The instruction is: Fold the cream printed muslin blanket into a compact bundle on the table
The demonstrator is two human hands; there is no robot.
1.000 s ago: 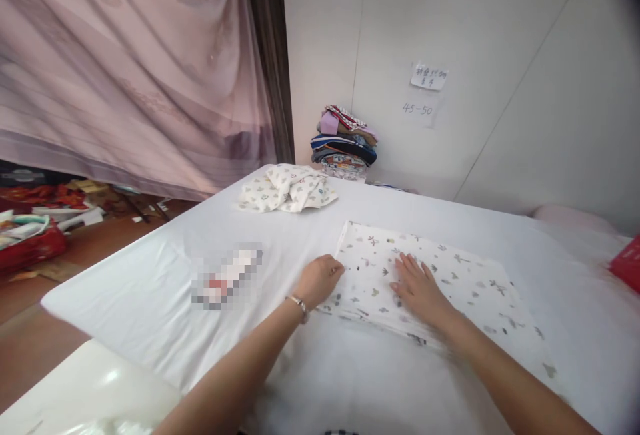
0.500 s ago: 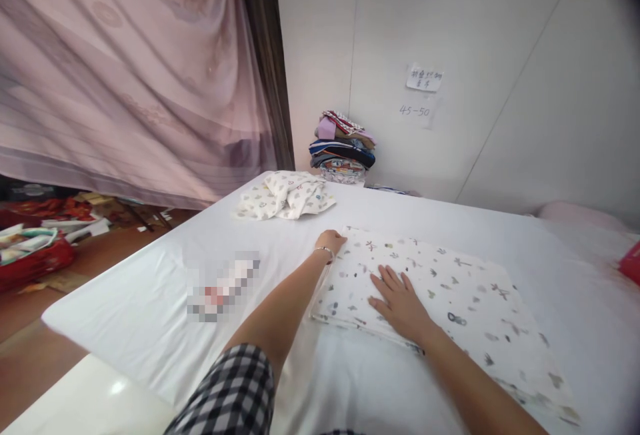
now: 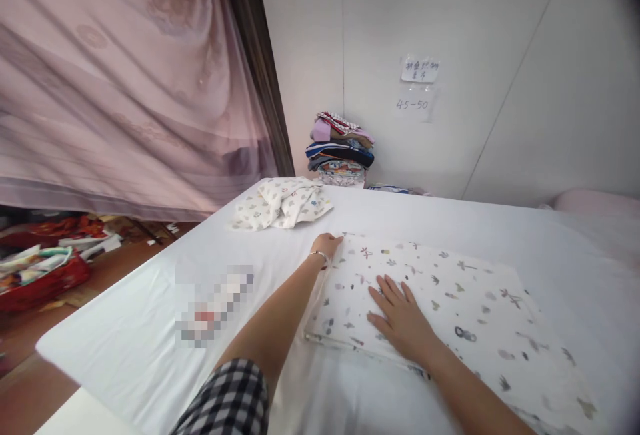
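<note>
A white cloth (image 3: 450, 301) printed with small plants and shapes lies folded in flat layers across the table. My left hand (image 3: 327, 245) is closed at its far left corner, thumb and fingers pinching the edge. My right hand (image 3: 400, 311) rests palm down on the left part of the same cloth, fingers spread. Beyond my left hand, a second patterned cloth (image 3: 290, 203) lies crumpled near the table's far left corner. A pixelated item (image 3: 215, 308) lies left of my left forearm; its kind cannot be made out.
A white sheet covers the table (image 3: 120, 321). Behind its far edge stands a stack of folded fabrics (image 3: 341, 148) against the wall. Papers with writing (image 3: 419, 71) are stuck on the wall. A pink curtain (image 3: 125, 75) hangs at the left, above a red bag (image 3: 55, 281) on the floor.
The view has shifted slightly. Both hands stay in nearly the same places on the cloth, the left at its corner and the right lying flat.
</note>
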